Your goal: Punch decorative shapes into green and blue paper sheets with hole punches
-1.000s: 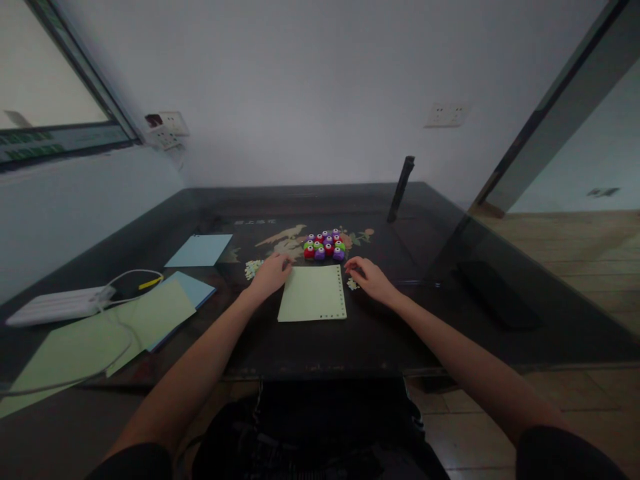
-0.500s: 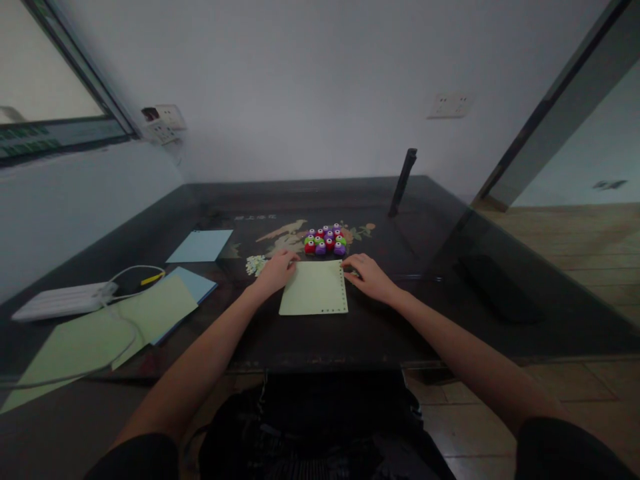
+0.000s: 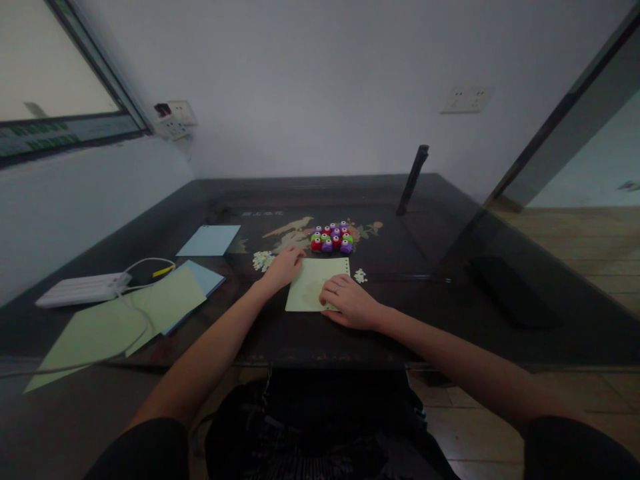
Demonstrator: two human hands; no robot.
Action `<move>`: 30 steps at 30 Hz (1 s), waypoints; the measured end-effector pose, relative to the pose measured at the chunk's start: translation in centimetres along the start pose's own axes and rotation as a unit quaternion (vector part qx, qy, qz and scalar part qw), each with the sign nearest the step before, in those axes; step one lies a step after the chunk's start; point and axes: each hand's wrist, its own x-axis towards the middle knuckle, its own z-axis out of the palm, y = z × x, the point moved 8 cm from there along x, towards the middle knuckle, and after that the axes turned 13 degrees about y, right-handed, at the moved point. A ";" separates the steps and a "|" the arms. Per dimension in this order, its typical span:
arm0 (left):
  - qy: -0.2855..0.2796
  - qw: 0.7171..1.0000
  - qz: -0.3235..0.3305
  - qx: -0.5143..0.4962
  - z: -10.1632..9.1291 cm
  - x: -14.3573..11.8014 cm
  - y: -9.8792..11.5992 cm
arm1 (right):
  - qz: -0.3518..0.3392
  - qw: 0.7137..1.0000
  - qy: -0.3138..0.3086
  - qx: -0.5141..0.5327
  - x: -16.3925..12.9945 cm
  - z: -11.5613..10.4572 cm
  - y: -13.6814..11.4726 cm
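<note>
A pale green sheet of paper (image 3: 306, 291) lies on the dark table, with small dark marks, maybe holes, along its right edge. My left hand (image 3: 286, 265) grips its upper left edge, fingers bent and close together. Over the lower right corner, my right hand (image 3: 350, 303) is curled, fingertips on the sheet and thumb at its front edge. Whether anything small is inside that hand is hidden. Just behind the sheet stand several small red, green and purple rounded pieces (image 3: 333, 239) with eye-like tops. Little pale bits form a heap (image 3: 263, 261) beside my left hand and a smaller heap (image 3: 361, 275) right of the sheet.
At the left lie a blue sheet (image 3: 210, 241), green sheets (image 3: 107, 333) overlapping more blue paper, and a white power strip (image 3: 83, 291) with a cable. A black upright rod (image 3: 414, 180) stands at the back right. A dark flat object (image 3: 513, 293) lies to the right.
My right hand has moved from the sheet's upper right corner down and left to its lower right corner. My left hand stays at the upper left edge. The view has shifted slightly.
</note>
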 end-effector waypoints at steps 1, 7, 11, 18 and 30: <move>0.001 1.000 0.001 0.000 0.0 0.1 0.0 | -0.001 1.000 0.000 -0.005 0.0 0.1 0.0; 0.009 1.000 0.022 0.012 0.2 0.3 -0.1 | -0.002 1.000 0.006 -0.012 0.1 0.1 -0.2; 0.013 0.999 0.026 0.014 0.3 0.3 -0.3 | -0.005 1.000 0.018 -0.009 -0.1 0.0 0.0; 0.015 0.999 0.029 0.021 0.7 0.2 -0.7 | -0.012 1.000 0.019 -0.019 -0.3 -0.2 0.2; 0.008 0.998 0.055 -0.008 0.7 -0.2 0.3 | -0.069 0.994 -0.010 -0.079 2.7 1.0 -3.0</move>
